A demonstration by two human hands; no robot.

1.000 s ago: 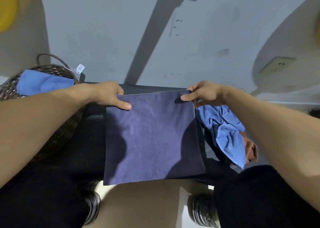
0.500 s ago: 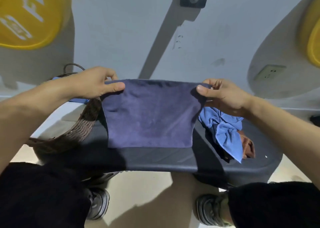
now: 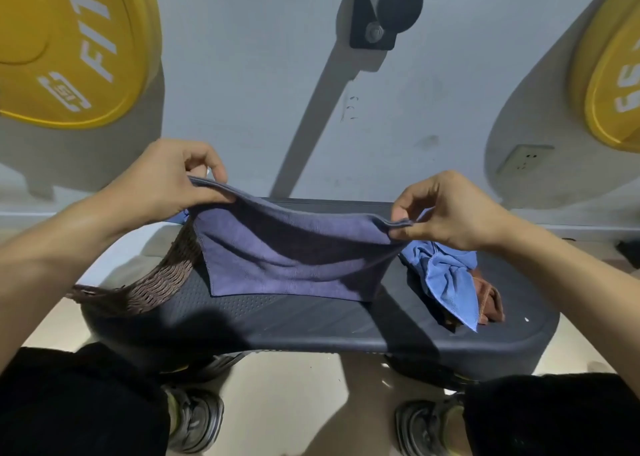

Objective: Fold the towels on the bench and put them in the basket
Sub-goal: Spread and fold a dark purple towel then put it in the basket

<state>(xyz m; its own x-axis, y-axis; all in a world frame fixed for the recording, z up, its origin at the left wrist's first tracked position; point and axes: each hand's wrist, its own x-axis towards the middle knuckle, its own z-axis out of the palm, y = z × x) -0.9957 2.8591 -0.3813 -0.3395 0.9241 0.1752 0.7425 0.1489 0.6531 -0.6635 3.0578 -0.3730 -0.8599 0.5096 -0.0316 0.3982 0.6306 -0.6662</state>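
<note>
Purple soft cloth towel (image 3: 294, 258) hangs pinched by left hand (image 3: 162, 181) and right hand (image 3: 446, 209). Keep corners even; brown woven basket (image 3: 152, 282) waits at nine o'clock.

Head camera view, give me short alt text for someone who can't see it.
Two hands hold a dark purple towel by its top corners over a dark bench, left hand and right hand each pinching a corner. A wicker basket sits at left; crumpled blue and brown towels lie at right.
</note>
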